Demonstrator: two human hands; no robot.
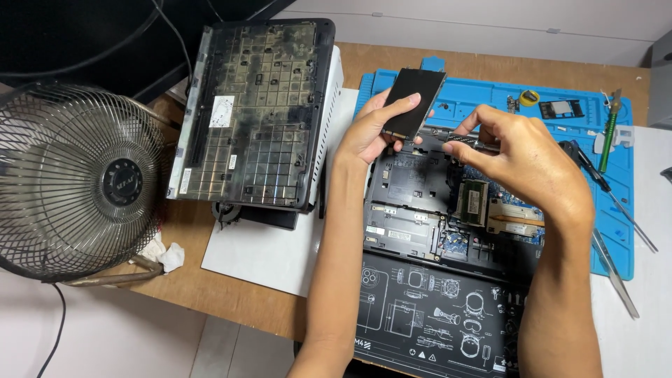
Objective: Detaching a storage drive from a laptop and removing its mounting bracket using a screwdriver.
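Note:
My left hand (pixel 371 129) holds a flat black rectangular drive (pixel 413 98) tilted up above an opened laptop base (pixel 420 210). My right hand (pixel 521 161) pinches a thin dark screwdriver handle (pixel 465 142) whose tip points at the lower edge of the drive. The laptop base lies on a blue work mat (pixel 490 98), its circuit board, memory stick (pixel 473 201) and copper heat pipe (pixel 514 220) exposed beneath my hands.
A removed laptop panel (pixel 255 112) rests on a white box at the left. A metal-caged fan (pixel 70 178) stands far left. Screwdrivers and tweezers (pixel 616 203) lie on the mat's right side. A black printed mat (pixel 427 315) sits at the front.

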